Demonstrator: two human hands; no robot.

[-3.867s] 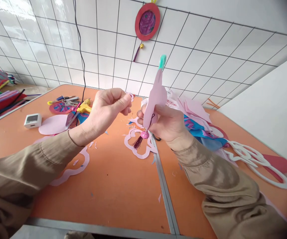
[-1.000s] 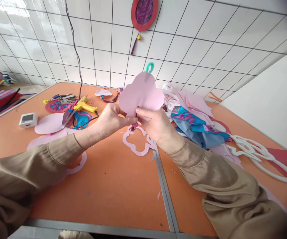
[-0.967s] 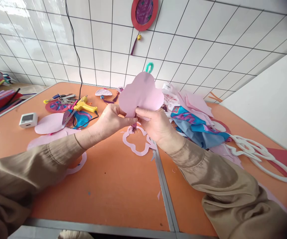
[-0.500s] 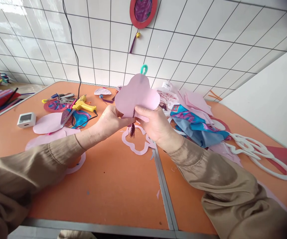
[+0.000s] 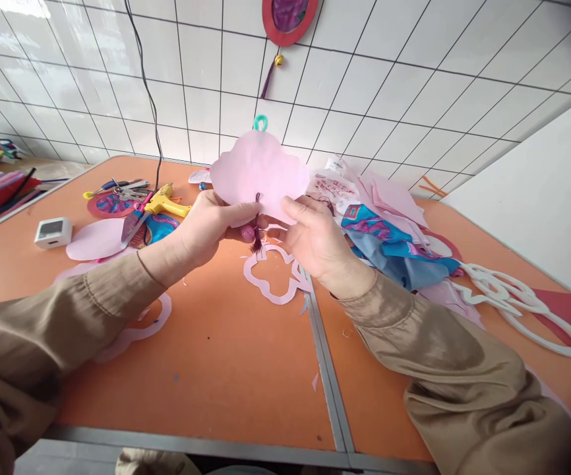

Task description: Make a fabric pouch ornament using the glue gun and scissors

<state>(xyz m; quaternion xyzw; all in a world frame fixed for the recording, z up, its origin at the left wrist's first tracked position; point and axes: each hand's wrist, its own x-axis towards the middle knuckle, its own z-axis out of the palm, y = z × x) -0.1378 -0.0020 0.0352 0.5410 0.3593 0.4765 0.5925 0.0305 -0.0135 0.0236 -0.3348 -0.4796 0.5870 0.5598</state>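
I hold a pink cloud-shaped paper ornament (image 5: 258,168) upright above the orange table (image 5: 226,356), its teal loop (image 5: 260,122) at the top. My left hand (image 5: 206,224) pinches its lower edge from the left, fingers closed. From the right, my right hand (image 5: 315,237) grips the same edge with thumb and fingers pressed together. A dark purple tassel (image 5: 256,227) hangs from the ornament's bottom between my two hands. A pink paper outline scrap (image 5: 273,274) lies on the table just under them.
A yellow glue gun (image 5: 167,204), scissors (image 5: 122,188) and pink paper cutouts (image 5: 95,239) lie at left, with a small white device (image 5: 53,231). Blue patterned sheets (image 5: 389,244) and white cutouts (image 5: 517,307) pile at right. A red oval ornament (image 5: 288,16) hangs on the tiled wall.
The ornament went from edge-on to flat-faced toward me, now shifted left and slightly higher. My left hand came in to pinch its lower edge, and the tassel now hangs between both hands.
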